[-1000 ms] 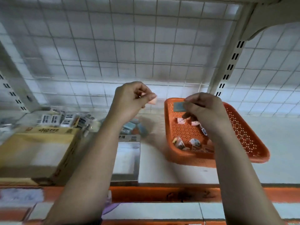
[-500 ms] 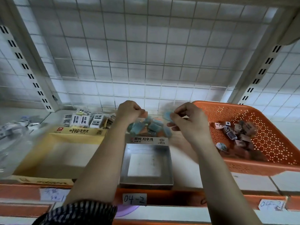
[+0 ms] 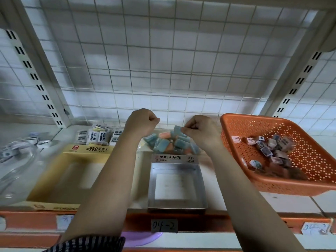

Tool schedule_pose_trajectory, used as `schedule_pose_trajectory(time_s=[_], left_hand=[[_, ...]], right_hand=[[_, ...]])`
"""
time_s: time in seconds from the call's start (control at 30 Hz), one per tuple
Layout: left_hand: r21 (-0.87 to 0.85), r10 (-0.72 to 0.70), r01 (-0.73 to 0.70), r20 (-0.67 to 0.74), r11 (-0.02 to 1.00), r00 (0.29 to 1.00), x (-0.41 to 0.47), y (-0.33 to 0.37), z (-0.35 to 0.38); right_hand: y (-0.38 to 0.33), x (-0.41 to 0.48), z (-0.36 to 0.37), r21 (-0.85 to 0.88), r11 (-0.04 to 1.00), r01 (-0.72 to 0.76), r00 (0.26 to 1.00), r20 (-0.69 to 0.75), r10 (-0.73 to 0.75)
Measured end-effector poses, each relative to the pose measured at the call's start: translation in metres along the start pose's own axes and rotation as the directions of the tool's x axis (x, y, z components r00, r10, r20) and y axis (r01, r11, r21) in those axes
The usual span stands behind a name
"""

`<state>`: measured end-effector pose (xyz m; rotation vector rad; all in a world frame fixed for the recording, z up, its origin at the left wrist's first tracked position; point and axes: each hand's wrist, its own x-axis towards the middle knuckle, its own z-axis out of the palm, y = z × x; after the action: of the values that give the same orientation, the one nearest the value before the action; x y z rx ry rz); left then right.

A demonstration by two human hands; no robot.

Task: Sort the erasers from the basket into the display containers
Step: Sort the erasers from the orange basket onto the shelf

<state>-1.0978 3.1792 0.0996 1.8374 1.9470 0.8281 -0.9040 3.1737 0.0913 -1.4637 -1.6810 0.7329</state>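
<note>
Moved: both hands are now hanging over the pile (image 3: 169,145) near the shelf's (image 3: 272,202) back edge, having crossed over from the basket (image 3: 272,118) a second ago.

Right hand (image 3: 201,132): pinching a blue eraser (image 3: 177,130) between thumb and fingertips, just above the pile of blue and orange erasers behind the grey tray (image 3: 177,206).

Left hand (image 3: 141,122): curling into a fist beside the pile. I am not able to tell whether anything is inside.

Basket: standing at the shelf's right end, carrying small mixed erasers (image 3: 271,151).

Handling: I am judging the eraser light, slightly yielding, grippy and not fragile. I am favouring a pinch across its flat faces and a low release, since the heap is sloping and pieces may be tumbling off.
</note>
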Motion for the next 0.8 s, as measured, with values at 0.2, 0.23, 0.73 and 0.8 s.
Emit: schedule_pose_trajectory(time_s=[0.2, 0.23, 0.73, 0.8], left_hand=[[-0.033, 0.032, -0.034, -0.064, 0.999, 0.997, -0.021, -0.005, -0.016], [-0.027, 0.04, -0.042, -0.07, 0.999, 0.997, -0.022, -0.006, -0.017], [-0.209, 0.352, -0.378, -0.154, 0.902, 0.923, -0.019, 0.082, 0.041], [-0.231, 0.403, -0.418, -0.112, 0.878, 0.908, -0.018, 0.101, 0.057]], right_hand=[[-0.001, 0.022, 0.032, -0.238, 0.971, 0.019, 0.994, 0.108, 0.007], [0.0, 0.023, 0.034, -0.313, 0.949, 0.03, 0.992, 0.126, 0.01], [0.007, 0.01, -0.115, -0.263, 0.96, 0.097, 0.988, -0.09, -0.124], [0.023, 0.007, -0.142, -0.328, 0.942, 0.07, 0.992, -0.078, -0.101]])
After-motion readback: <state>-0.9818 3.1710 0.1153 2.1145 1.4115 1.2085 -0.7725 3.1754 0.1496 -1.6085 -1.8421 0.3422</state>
